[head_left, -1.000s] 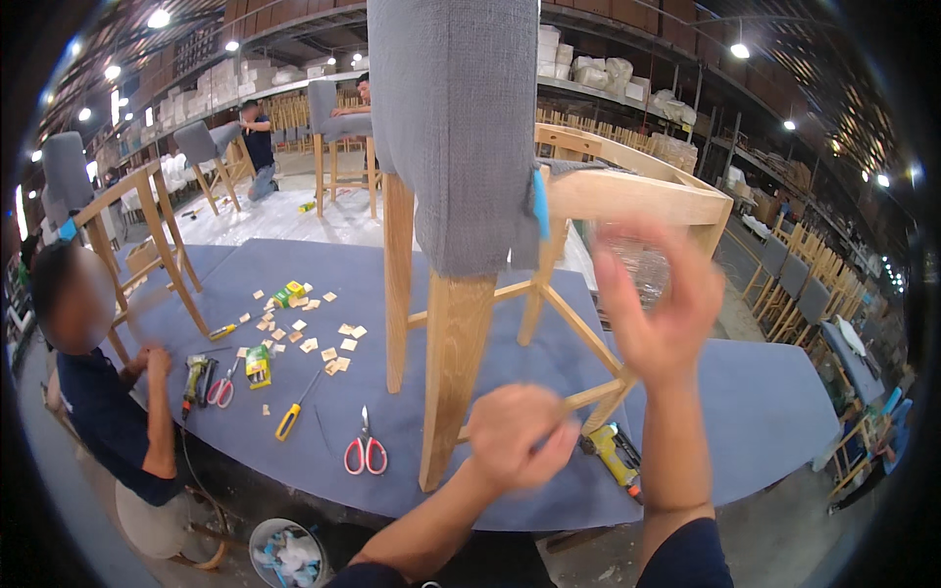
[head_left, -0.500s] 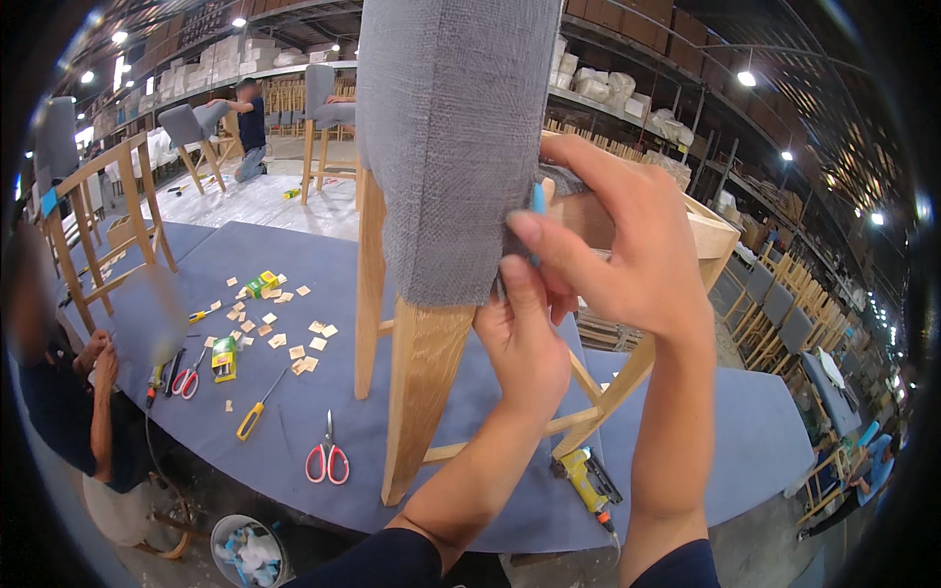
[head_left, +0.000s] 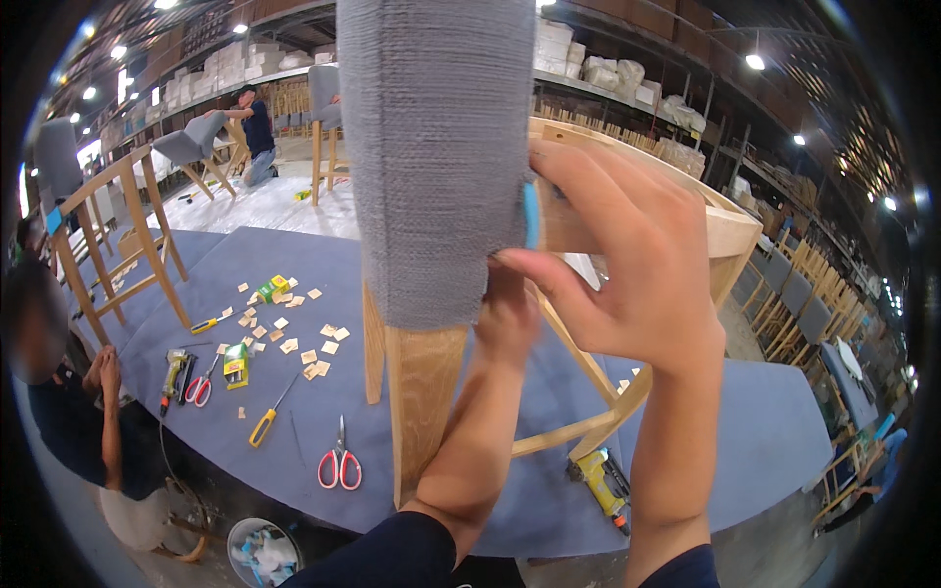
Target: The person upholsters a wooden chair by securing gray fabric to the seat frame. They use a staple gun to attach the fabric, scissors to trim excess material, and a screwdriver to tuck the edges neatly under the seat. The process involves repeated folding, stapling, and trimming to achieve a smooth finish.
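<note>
A chair with a grey fabric-covered back (head_left: 436, 176) stands before me, its pale wooden leg (head_left: 423, 392) showing below the cloth. My right hand (head_left: 632, 255) is beside the cover's right edge, thumb and index finger well apart. Its thumb tip touches the fabric edge, while the index fingertip rests higher up. Between them, a light-blue strip (head_left: 531, 216) shows against the wooden frame. My left hand (head_left: 507, 309) reaches up behind the cover's lower right corner, smeared by motion, with its fingers mostly hidden.
On the blue-grey tabletop (head_left: 725, 461) lie red-handled scissors (head_left: 339, 468), a yellow screwdriver (head_left: 263, 428), a yellow staple gun (head_left: 600, 488) and several wood chips (head_left: 314, 367). A co-worker (head_left: 78, 412) sits at left near a wooden chair frame (head_left: 123, 235). A bucket (head_left: 263, 551) stands below.
The chair back appears turned and slightly shifted left. My left hand has slipped further behind the cover's edge. My right thumb has moved lower, away from the blue strip.
</note>
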A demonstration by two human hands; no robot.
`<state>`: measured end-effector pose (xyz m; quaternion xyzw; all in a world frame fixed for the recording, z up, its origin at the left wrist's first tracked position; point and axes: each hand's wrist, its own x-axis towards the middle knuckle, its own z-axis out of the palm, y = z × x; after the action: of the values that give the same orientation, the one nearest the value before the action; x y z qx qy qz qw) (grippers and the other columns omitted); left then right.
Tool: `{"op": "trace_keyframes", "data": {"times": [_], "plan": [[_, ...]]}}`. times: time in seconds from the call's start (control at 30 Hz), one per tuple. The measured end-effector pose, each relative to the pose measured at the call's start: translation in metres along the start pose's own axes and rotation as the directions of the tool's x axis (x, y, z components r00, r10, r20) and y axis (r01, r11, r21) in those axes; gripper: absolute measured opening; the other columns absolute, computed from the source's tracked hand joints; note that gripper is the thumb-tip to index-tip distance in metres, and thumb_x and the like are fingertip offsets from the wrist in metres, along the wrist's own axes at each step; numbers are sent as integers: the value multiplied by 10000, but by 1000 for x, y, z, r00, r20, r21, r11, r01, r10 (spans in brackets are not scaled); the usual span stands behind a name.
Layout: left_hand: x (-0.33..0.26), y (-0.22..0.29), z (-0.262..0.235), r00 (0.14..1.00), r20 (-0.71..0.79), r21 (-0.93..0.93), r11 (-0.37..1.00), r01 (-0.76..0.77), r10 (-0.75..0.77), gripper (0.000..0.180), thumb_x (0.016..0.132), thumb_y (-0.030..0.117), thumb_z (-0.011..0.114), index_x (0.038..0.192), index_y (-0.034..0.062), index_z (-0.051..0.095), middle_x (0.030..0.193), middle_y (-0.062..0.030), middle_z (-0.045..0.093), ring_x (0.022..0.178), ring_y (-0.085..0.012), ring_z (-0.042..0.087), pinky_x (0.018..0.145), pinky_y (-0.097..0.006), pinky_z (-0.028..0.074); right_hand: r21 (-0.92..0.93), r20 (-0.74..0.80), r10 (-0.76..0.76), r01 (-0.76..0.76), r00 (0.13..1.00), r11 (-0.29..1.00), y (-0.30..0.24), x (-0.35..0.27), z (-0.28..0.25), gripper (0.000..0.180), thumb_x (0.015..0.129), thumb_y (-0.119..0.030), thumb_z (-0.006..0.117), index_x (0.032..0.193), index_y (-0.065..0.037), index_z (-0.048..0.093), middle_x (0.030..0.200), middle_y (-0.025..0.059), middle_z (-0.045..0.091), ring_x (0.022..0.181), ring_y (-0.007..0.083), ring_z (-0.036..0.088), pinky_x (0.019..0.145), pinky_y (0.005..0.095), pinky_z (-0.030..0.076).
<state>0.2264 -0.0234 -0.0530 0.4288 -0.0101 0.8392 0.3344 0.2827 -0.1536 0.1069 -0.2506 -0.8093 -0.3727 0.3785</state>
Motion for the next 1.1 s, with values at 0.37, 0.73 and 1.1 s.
{"op": "trace_keyframes", "data": {"times": [0.37,0.73,1.1], "plan": [[68,-37,-35,980,199,408,911,-56,-29,343,1145,335,461,1237,42,612,1209,-115,680,1096,-225,665,969,-379,531,-39,-148,87,-94,985,995,-6,-17,16,476,777,-448,788,1076,-94,680,940,110,663,998,332,670,986,502,487],[78,-67,-23,954,287,443,895,-58,-81,334,1143,332,462,1217,43,614,1194,-119,682,1071,-227,666,957,-384,533,702,-26,992,-709,-123,-70,-132,-338,60,220,1043,-229,633,1157,-54,703,1059,40,719,977,112,650,865,303,514],[87,-75,-48,951,298,487,870,-78,-82,327,1141,329,463,1197,45,616,1179,-123,684,1046,-229,667,945,-388,534,884,391,209,303,-896,-357,-171,-507,128,570,973,-484,660,1404,-129,544,1323,120,619,1166,215,617,955,377,518]]}}
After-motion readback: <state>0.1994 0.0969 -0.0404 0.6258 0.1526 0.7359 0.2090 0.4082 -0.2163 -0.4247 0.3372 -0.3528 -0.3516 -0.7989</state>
